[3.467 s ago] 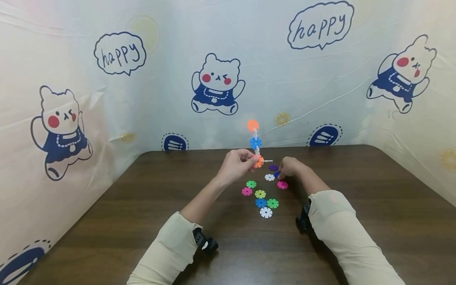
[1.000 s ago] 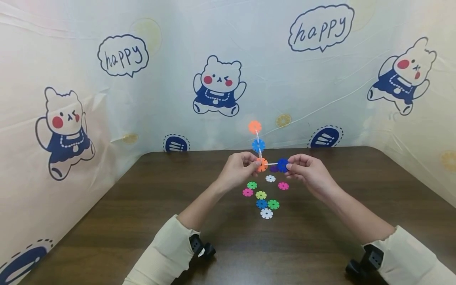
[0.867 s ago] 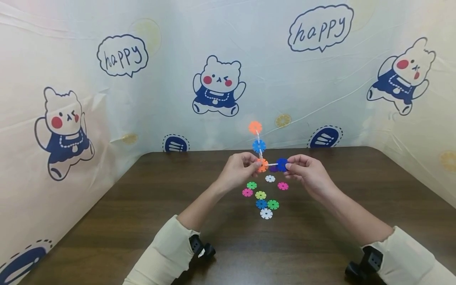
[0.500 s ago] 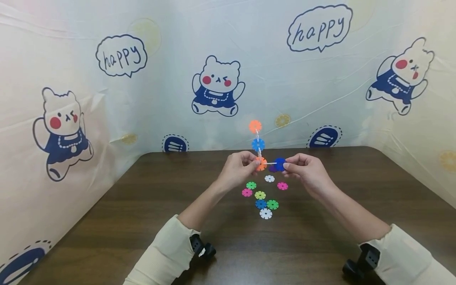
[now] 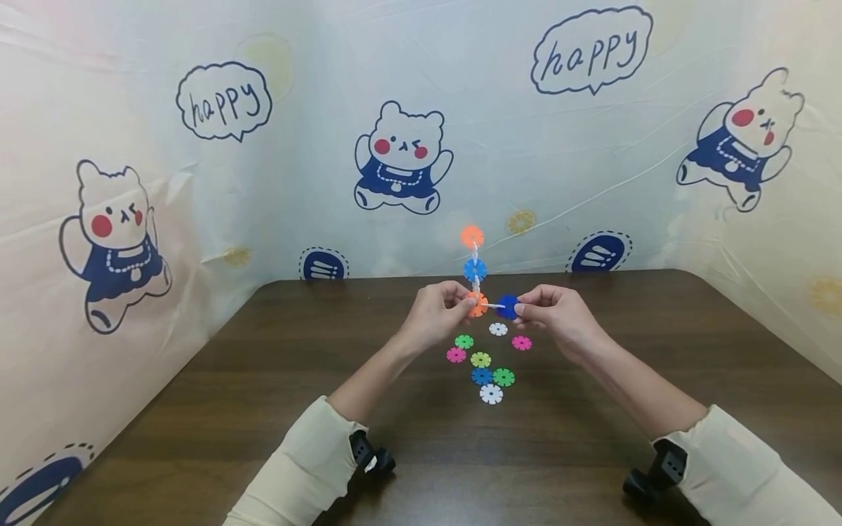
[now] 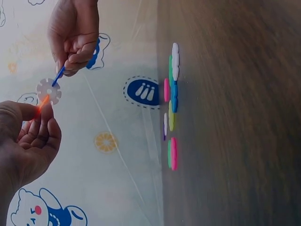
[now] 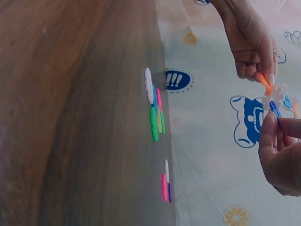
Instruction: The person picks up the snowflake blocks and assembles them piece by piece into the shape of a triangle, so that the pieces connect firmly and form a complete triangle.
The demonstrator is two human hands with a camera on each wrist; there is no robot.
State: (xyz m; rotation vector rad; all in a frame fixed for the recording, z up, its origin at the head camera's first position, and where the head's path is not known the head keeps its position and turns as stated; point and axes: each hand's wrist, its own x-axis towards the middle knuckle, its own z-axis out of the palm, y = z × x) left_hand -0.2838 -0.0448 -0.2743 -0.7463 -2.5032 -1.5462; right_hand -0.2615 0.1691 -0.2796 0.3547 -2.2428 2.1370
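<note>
My left hand [image 5: 430,313] pinches the lower orange notched disc [image 5: 482,305] of a linked chain, held above the table. Up from it the chain runs through a light blue disc [image 5: 475,269] to an orange disc [image 5: 471,236], with white discs seen edge-on between them. Another white disc [image 6: 48,92] juts sideways from the held orange one. At its far edge is a dark blue disc [image 5: 506,307], pinched between thumb and fingers of my right hand [image 5: 559,320]. In the left wrist view the blue disc meets the white one edge-on, crosswise.
Loose notched discs lie flat on the brown table [image 5: 263,409] beneath the hands: pink [image 5: 522,342], white [image 5: 498,329], green [image 5: 463,341], yellow [image 5: 481,359] and several more. A purple disc [image 7: 170,193] shows in the right wrist view. A printed curtain [image 5: 296,183] stands behind the table.
My right hand has picked the dark blue disc off the table and brought it up to the white disc. Over the last second, it has shifted left, nearer the orange disc. My left hand keeps its grip.
</note>
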